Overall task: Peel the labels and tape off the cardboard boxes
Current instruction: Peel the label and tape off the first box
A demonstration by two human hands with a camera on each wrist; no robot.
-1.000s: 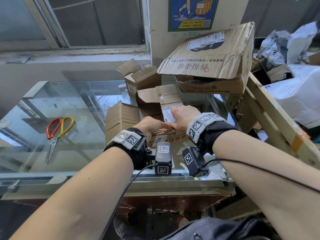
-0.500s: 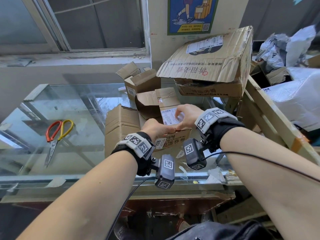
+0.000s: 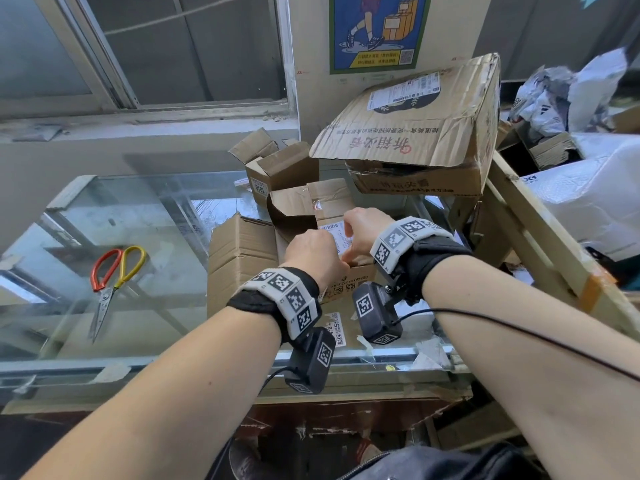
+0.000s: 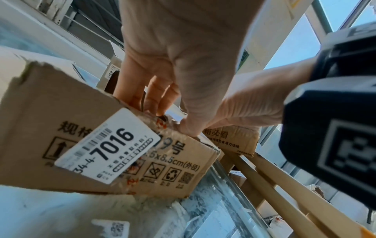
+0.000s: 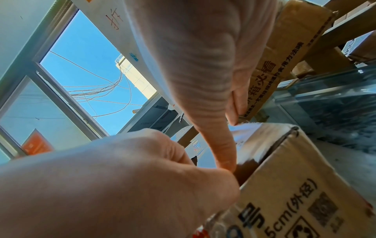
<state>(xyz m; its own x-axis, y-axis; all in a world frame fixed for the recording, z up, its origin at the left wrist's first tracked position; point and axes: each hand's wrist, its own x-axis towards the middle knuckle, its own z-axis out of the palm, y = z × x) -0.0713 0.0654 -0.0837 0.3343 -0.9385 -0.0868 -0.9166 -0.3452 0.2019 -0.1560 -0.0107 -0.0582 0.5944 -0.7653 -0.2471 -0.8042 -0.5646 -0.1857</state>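
Note:
A small brown cardboard box stands on the glass table top, with a white shipping label on its top flap. My left hand grips the box's top edge, fingers curled over it and thumb on the front. The left wrist view shows this grip and a white "7016" sticker on the front face. My right hand pinches the right edge of the shipping label. In the right wrist view its thumb points down at the box rim beside the label.
Red and yellow scissors lie on the glass at the left. A flattened box, a small open box and a big crumpled box crowd the back. A wooden frame leans at right. Peeled stickers lie near the front edge.
My right hand has slid further over the shipping label and now covers more of it. The left hand keeps its hold on the box. The head view has tipped slightly.

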